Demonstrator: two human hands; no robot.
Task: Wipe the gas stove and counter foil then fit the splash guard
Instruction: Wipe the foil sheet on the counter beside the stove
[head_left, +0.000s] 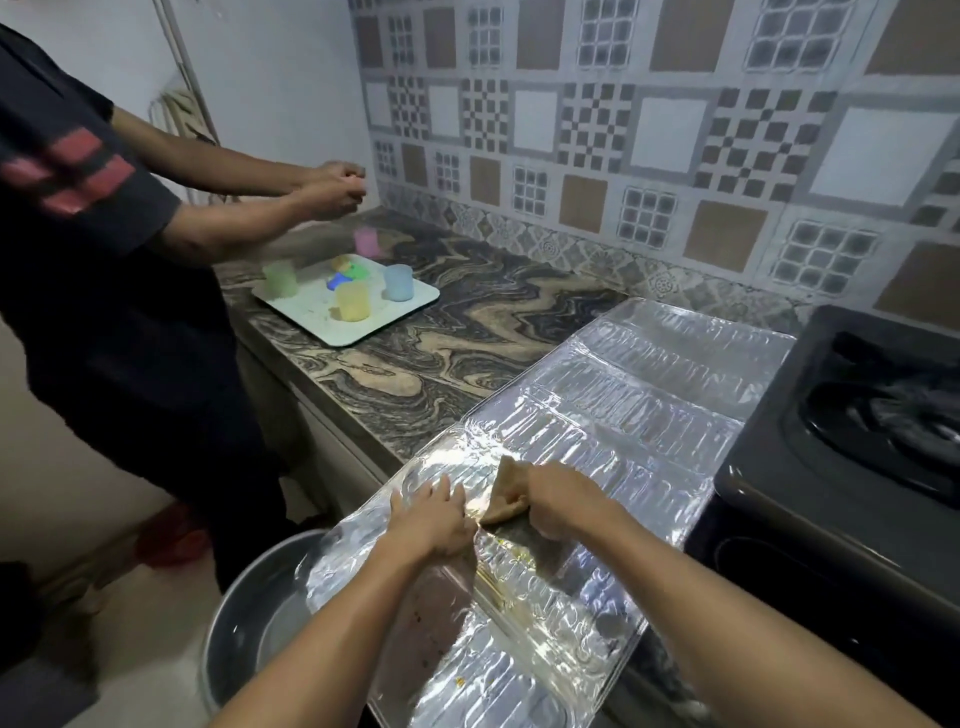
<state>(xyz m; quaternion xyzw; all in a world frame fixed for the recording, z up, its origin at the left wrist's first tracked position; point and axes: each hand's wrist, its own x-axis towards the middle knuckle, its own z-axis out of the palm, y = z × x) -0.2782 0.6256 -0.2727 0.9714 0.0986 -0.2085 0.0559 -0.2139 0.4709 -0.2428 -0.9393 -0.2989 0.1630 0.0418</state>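
The right hand (558, 501) is curled tight round a bunched tan cloth (506, 491), pressing it down on the silver foil sheet (613, 415). Just beside it, the left hand (434, 512) lies flat on the foil with its fingers spread straight, holding nothing. Both hands are at the near part of the foil, close to the bench edge; the cloth sits between them, touching the right hand and almost meeting the left. The foil covers the marbled bench (457, 332) from the tiled wall to the front edge, and its near end hangs out past that edge over a round metal basin (249, 613) on the floor. Brown specks and a yellowish smear show on the near part of the foil. The black gas stove (831, 467) stands right of the foil. Farther left, a white tray (395, 322) carries coloured cups, and a second person in a dark shirt (93, 249) stands by it
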